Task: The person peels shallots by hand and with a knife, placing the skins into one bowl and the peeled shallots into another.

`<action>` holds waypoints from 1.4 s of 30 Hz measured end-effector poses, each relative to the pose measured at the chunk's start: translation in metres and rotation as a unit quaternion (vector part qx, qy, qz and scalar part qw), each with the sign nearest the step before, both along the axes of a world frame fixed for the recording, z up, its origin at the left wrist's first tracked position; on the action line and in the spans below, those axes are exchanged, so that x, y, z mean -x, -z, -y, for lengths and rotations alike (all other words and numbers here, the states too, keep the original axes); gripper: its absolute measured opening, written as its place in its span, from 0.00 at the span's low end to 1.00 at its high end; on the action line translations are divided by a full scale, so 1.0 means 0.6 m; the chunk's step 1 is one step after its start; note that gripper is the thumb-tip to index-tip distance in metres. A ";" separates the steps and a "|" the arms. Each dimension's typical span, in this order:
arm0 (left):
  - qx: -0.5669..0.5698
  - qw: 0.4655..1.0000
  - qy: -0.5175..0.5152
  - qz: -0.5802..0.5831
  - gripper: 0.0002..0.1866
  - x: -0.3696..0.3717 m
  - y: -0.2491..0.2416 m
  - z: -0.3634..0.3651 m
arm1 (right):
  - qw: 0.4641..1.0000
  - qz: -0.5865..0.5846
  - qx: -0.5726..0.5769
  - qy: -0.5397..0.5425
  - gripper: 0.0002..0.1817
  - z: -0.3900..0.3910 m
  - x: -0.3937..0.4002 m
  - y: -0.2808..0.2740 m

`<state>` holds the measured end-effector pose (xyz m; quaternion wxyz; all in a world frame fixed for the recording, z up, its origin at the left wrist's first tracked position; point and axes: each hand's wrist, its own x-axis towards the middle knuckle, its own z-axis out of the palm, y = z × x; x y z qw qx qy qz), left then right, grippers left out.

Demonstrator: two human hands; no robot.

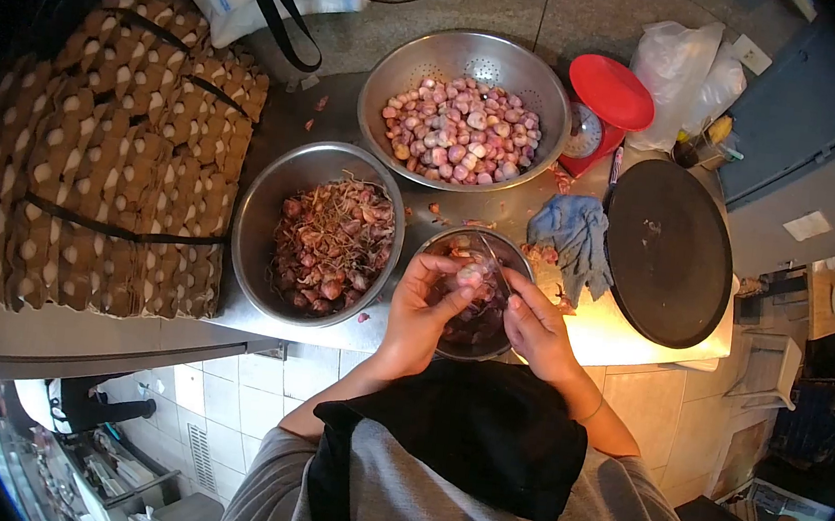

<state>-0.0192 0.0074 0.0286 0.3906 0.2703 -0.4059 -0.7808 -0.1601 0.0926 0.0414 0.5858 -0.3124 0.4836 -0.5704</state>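
In the head view, my left hand (421, 311) pinches a pale pink peeled shallot (471, 276) between thumb and fingers. My right hand (542, 328) grips a small knife (494, 257), its thin blade angled up beside the shallot. Both hands are over a small metal bowl (472, 353) with reddish shallots or skins inside, partly hidden by my fingers. To the left, a larger steel bowl (249, 234) holds unpeeled shallots (333, 247) with dry roots and stems. Behind my hands, a steel colander (385, 72) is filled with peeled shallots (465, 130).
Stacked egg trays (114, 171) rise at the left. A red scale (609, 103), a blue-grey glove or cloth (572, 237) and a round dark tray (667, 254) lie to the right. Plastic bags (676, 79) sit at the back. Another person (72, 406) is at the lower left.
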 end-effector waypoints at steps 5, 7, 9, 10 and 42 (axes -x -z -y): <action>-0.094 0.992 0.051 -0.063 0.09 -0.001 -0.017 0.001 | 1.000 0.007 0.004 0.019 0.19 0.005 0.010 0.003; -0.127 0.987 0.059 -0.082 0.09 -0.003 -0.020 0.001 | 0.999 0.002 0.004 0.039 0.19 0.011 0.008 -0.006; -0.143 0.984 0.055 -0.085 0.10 -0.003 -0.021 0.001 | 0.999 -0.026 -0.003 0.045 0.20 0.010 0.010 -0.008; -0.143 0.985 0.047 -0.079 0.10 -0.003 -0.021 0.000 | 0.998 -0.040 -0.007 0.048 0.21 0.009 0.012 -0.008; -0.090 0.996 -0.014 -0.025 0.14 0.000 -0.018 -0.003 | 0.995 -0.027 -0.086 -0.041 0.22 0.000 -0.005 -0.016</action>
